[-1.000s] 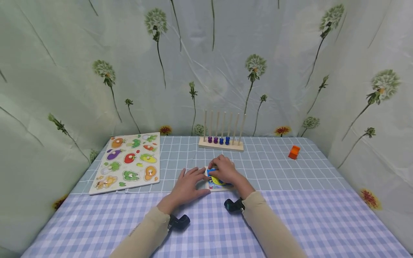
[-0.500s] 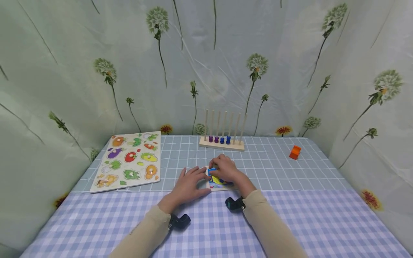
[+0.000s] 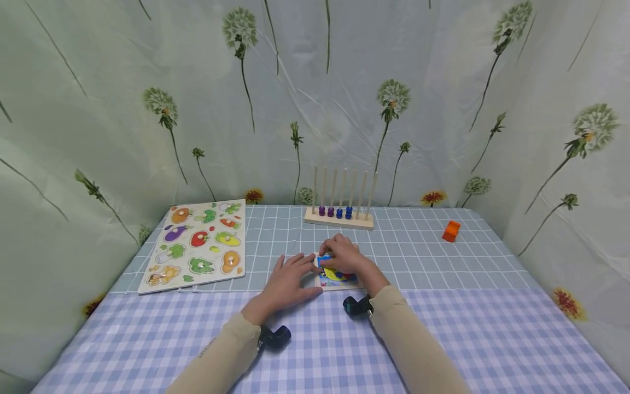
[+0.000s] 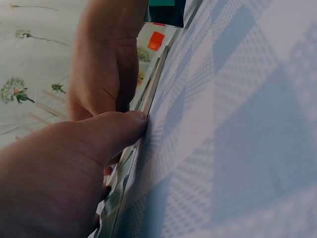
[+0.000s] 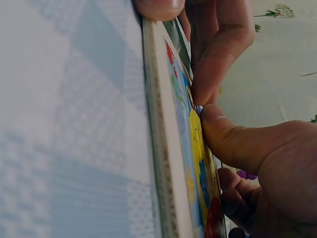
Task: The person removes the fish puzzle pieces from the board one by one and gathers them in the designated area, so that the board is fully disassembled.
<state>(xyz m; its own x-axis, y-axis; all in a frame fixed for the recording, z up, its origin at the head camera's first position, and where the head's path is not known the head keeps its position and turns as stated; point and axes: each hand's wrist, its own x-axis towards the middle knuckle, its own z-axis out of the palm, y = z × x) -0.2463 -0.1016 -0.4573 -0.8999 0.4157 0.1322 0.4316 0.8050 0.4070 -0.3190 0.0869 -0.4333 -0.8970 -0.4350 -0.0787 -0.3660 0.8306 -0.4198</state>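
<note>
A small framed picture puzzle [image 3: 338, 284] with a yellow fish on blue lies flat at the table's middle, partly hidden under my hands. My left hand [image 3: 290, 283] is spread at its left side, fingers mostly straight. The left thumb [image 4: 126, 123] rests along the near edge. My right hand [image 3: 343, 259] is over the upper left part, thumb and curled fingers set down on the picture. In the right wrist view the right thumb [image 5: 214, 119] presses the picture beside a left fingertip [image 5: 200, 91]. Whether a loose piece lies under the right fingers is hidden.
A vegetable peg puzzle board [image 3: 189, 241] lies to the left. Behind stands a wooden peg rack [image 3: 339, 220] with purple and blue beads. A small orange block [image 3: 451, 231] sits at the far right. A checked cloth [image 3: 325, 345] covers the table's near part.
Both hands keep nearly the same place on the picture puzzle. The head view has shifted slightly, and a little more of the picture's right side shows beside the right wrist.
</note>
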